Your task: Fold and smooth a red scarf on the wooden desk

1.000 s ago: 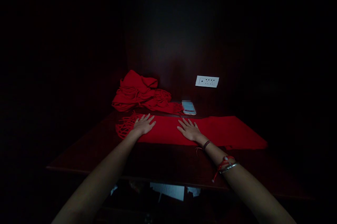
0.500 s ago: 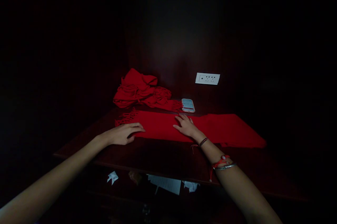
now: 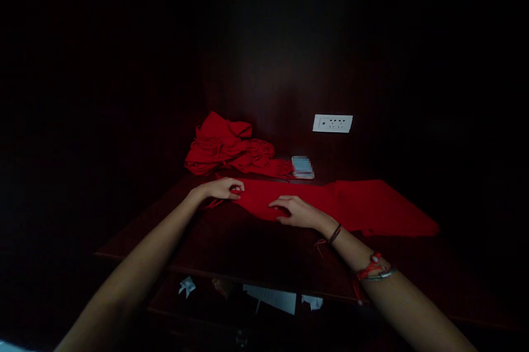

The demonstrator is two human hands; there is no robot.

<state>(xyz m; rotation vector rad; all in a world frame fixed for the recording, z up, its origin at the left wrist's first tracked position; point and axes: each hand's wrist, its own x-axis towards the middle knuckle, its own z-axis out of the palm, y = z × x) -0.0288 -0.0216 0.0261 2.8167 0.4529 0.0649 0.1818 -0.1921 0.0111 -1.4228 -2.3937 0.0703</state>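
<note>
A long red scarf (image 3: 355, 206) lies stretched across a dark wooden table (image 3: 248, 253). My left hand (image 3: 221, 189) is closed on the scarf's fringed left end, which is lifted a little. My right hand (image 3: 296, 212) pinches the scarf's near edge at the middle, fingers curled. Bracelets and a red cord circle my right wrist. The room is very dark, so fine detail is lost.
A crumpled heap of red scarves (image 3: 227, 145) sits at the back left of the table. A phone (image 3: 302, 167) lies next to it, below a white wall socket (image 3: 333, 123). Scraps of paper (image 3: 270, 298) lie under the table's front edge.
My left hand left the flat scarf, swung to the table's near left, then closed on the fringed end. My right hand went from lying flat to pinching the near edge.
</note>
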